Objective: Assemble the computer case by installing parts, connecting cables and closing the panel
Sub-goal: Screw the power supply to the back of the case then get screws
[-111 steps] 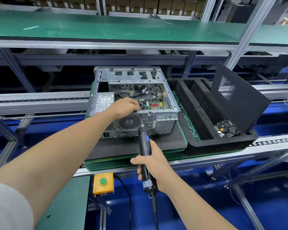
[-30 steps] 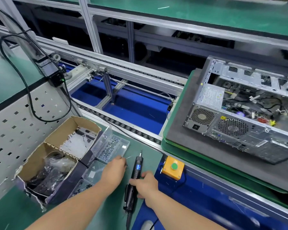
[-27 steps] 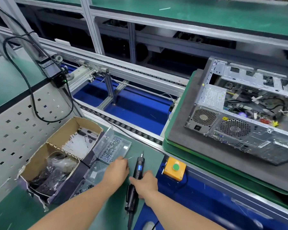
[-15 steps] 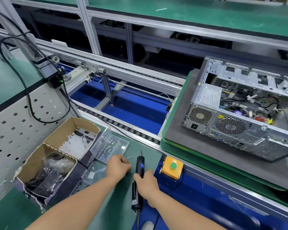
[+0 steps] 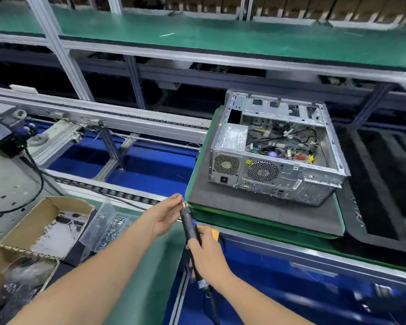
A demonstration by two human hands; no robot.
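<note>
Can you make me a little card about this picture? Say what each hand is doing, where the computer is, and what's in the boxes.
Left hand: fingertips pinch the tip of the screwdriver
Right hand: grips the screwdriver's handle
Computer case: open, lying on a grey pad
Clear tray: small shiny screws
Cardboard box: white bits

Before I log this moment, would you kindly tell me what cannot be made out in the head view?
- Head view, anything held at the screwdriver tip: too small, covered by the left hand.
- Orange button box: mostly behind the right hand.
- Black foam tray: blurred, cut by right edge.
- Label on the computer case: print too small.
</note>
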